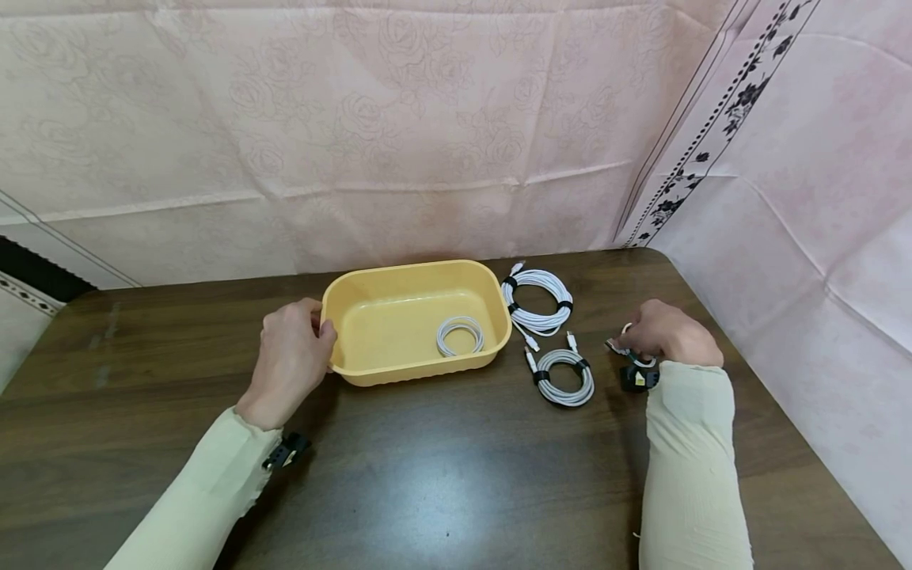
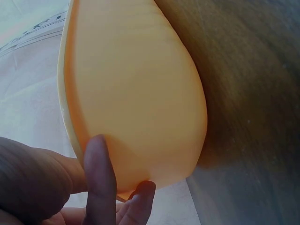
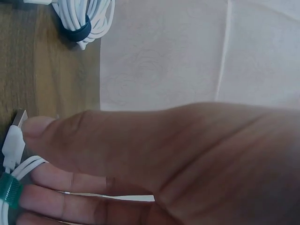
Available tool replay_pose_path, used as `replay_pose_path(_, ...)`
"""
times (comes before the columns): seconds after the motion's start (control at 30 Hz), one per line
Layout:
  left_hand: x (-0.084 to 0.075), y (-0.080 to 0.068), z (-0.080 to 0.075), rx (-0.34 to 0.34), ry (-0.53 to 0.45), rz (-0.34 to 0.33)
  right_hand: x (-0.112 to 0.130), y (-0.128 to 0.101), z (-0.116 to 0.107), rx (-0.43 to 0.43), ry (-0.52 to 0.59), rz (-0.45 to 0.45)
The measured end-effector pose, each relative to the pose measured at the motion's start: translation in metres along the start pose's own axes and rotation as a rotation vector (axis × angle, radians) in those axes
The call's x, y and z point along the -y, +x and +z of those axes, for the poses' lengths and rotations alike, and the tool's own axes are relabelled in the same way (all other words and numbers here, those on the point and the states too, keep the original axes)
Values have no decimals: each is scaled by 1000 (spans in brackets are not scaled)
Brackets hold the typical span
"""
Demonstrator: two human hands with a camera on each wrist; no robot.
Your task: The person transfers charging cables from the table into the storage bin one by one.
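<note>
My left hand [image 1: 288,356] holds the left end of a yellow plastic basin [image 1: 385,317]. In the left wrist view its fingers [image 2: 99,173] lie against the basin's outer wall, and the thumb reaches over the rim. One coiled white cable [image 1: 443,336] lies inside the basin. At the right, my right hand [image 1: 666,332] is down at the table, its fingers curled about a white USB cable [image 3: 13,145] with a green strap [image 3: 9,190]. Part of that cable is hidden by the hand.
Right of the basin, a large white cable coil [image 1: 545,277] with black ties lies on the brown table [image 1: 427,475]. Nearer me is a smaller tied grey-white coil [image 1: 587,392]. Patterned cloth [image 1: 427,142] hangs behind the table and along its right side.
</note>
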State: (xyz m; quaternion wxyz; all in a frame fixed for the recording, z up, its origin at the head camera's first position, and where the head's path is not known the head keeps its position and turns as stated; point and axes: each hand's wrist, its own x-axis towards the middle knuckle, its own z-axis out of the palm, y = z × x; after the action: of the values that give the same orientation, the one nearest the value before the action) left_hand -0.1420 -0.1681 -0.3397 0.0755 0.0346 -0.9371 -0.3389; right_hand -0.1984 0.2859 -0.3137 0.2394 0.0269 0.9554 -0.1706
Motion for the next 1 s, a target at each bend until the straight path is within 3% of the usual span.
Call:
replay_pose_path(0.53,-1,0,0,12,7,-18,-4,9,4,13,17,54)
replay_pose_path(1.0,-1,0,0,6,0,-11,0,10,4,2,-42,31)
